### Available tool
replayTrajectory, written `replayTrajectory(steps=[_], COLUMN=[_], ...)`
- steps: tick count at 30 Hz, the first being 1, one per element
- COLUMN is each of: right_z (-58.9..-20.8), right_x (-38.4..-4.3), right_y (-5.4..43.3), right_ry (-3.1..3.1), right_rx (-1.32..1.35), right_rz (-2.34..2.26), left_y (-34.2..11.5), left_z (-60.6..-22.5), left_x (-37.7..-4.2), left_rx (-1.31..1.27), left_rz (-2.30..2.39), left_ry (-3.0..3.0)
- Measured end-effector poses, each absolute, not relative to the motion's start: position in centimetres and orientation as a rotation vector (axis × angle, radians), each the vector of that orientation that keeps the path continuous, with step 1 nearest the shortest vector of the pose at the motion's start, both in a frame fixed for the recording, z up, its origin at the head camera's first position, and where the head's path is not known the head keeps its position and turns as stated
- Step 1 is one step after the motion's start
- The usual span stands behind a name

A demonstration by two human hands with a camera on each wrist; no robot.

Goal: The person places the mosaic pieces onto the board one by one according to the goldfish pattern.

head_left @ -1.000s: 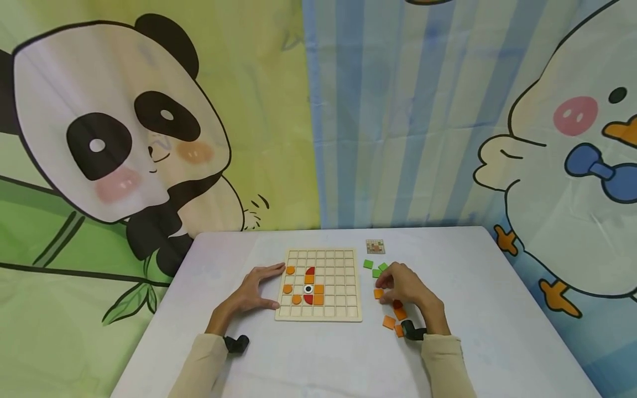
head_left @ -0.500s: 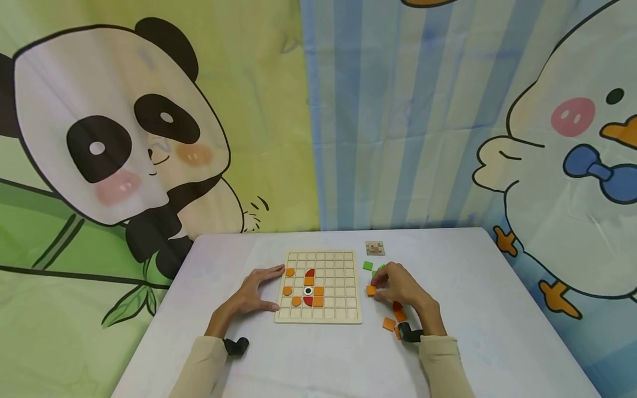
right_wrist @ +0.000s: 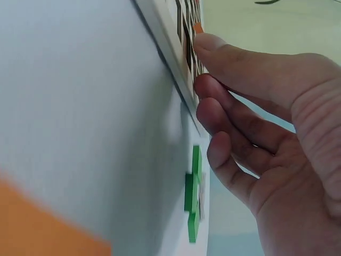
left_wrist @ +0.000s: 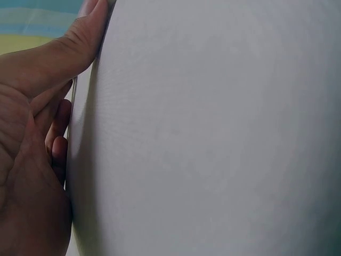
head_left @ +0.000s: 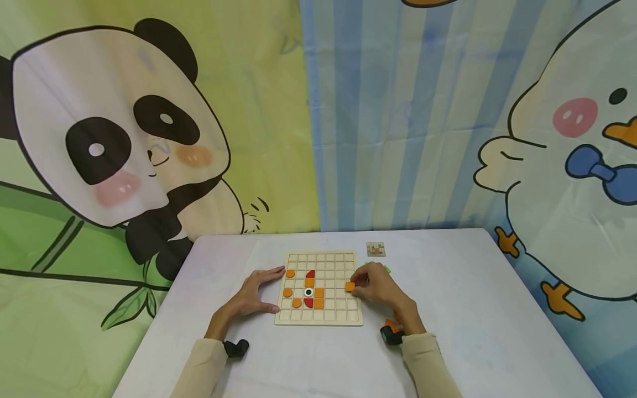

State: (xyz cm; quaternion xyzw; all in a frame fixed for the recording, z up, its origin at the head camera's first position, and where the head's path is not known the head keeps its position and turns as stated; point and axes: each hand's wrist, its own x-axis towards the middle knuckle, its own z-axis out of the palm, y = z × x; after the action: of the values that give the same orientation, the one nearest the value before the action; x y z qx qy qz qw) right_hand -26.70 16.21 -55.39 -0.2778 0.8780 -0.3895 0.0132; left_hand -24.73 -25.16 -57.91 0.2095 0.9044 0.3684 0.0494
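Note:
A pale square grid board (head_left: 343, 320) lies on the white table. My left hand (head_left: 251, 293) is spread along its left side, fingertips at the upper edge part and thumb near the lower corner. Between thumb and fingers, my right hand (head_left: 376, 285) pinches an orange square tile (head_left: 350, 287) over the board's right edge; the right wrist view shows only a sliver of the tile (right_wrist: 199, 28). On the board sit orange round pieces (head_left: 287, 292), red quarter-round pieces (head_left: 311, 274), orange squares (head_left: 318, 303) and an eye tile (head_left: 308, 292).
Green tiles (right_wrist: 191, 192) lie right of the board, mostly behind my right hand in the head view. Orange tiles (head_left: 392, 325) are partly covered by my right wrist. A small patterned card (head_left: 375, 249) lies at the back. Cartoon curtains hang behind the table.
My right hand has moved left from the loose pieces, bringing the orange square tile from the table to the board's right edge. The left hand has stayed in place.

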Motion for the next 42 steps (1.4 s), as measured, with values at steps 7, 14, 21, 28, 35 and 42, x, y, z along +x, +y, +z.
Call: replayTrajectory(steps=[7, 14, 21, 28, 35, 42], right_z=[-55.6, -55.9, -56.0, -56.1, -56.0, -56.1], right_x=[-26.9, -27.4, -27.6, -27.5, -27.5, -27.6], right_y=[14.5, 12.8, 11.2, 10.3, 9.5, 9.0], right_ry=[2.747, 2.745, 2.805, 2.833, 2.823, 2.779], right_rx=[-0.865, -0.848, -0.828, -0.785, -0.762, -0.764], right_rz=[-1.237, -1.291, -1.258, -1.25, -1.242, -1.24], left_y=[-25.2, -25.2, -25.0, -24.9, -25.0, -25.2], left_z=[-58.0, -58.2, -57.9, -57.7, -57.7, -57.7], left_x=[-24.7, -24.9, -24.8, -24.8, -24.7, -24.5], left_rx=[0.636, 0.624, 0.608, 0.605, 0.615, 0.62], left_rz=[1.141, 1.119, 1.14, 1.146, 1.118, 1.116], left_ry=[2.741, 2.751, 2.734, 2.728, 2.755, 2.758])
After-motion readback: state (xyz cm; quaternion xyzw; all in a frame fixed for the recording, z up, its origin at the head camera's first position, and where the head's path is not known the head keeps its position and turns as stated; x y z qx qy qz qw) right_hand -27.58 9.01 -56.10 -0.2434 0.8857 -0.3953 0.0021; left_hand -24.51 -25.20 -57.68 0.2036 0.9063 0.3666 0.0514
